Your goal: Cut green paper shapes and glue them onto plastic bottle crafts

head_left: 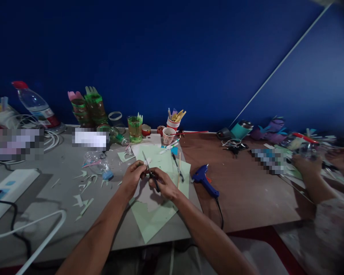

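In the head view, we sit at a desk (pixel 252 206) whose surface is grey on the left and brown on the right, against a deep blue wall (pixel 172 46) crossed by a pale slanting line. Pale green sheets (pixel 149 227) overlap on the grey part and reach towards the brown, with curled paper scraps (pixel 86 187) scattered to their left. A blue glue gun (pixel 205 181) lies on the brown part, and another person's hands (pixel 308 164) are at the far right. The scissors (pixel 149 172) are above the sheets, slim, with dark handles and metal blades pointing up and slightly left. Our right grip (pixel 164 185) is closed around their handles. Our left grip (pixel 133 177) is beside the blades, fingers bent; we cannot tell whether it pinches anything or how wide it stands.
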{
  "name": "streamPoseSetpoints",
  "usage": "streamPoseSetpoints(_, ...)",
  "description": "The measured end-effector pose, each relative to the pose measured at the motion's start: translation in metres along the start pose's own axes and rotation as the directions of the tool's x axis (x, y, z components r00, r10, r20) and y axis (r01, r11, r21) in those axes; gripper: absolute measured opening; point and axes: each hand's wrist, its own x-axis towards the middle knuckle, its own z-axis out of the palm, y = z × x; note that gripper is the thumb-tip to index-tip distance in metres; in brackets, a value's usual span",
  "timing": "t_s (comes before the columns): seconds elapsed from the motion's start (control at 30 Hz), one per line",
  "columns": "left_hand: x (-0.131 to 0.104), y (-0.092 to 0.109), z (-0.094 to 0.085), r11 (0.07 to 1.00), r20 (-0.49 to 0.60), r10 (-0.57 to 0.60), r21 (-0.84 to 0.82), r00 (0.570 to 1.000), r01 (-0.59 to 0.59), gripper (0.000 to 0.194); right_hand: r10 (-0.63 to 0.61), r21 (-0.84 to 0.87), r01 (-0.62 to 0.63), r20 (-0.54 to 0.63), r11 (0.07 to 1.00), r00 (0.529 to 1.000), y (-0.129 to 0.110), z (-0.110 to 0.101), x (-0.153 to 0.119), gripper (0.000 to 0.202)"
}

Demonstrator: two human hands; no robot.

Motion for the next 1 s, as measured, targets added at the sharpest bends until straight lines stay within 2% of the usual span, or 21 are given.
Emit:
streamPoseSetpoints(0.4,-0.002,0.005,0.002,0.999,0.018,-0.030,-0.042,0.999,0.031,0.015,0.013,0.028,-0.013,-0.002,1.000,1.000,-0.001,-0.001,-0.001,0.033)
streamPoseSetpoints(0.77,0.002,-0.002,-0.001,0.999,-0.022,-0.025,-0.030,0.999,0.024,0.015,0.029,-0.052,-0.030,-0.018,0.998,0.999,0.007,-0.003,0.002,0.021)
streamPoseSetpoints(1.0,0.000,0.003,0.002,1.000,-0.051,-0.001,0.005,0.999,0.002,0.015,0.081,-0.040,-0.082,-0.035,0.996,0.996,0.011,-0.003,0.003,0.020)
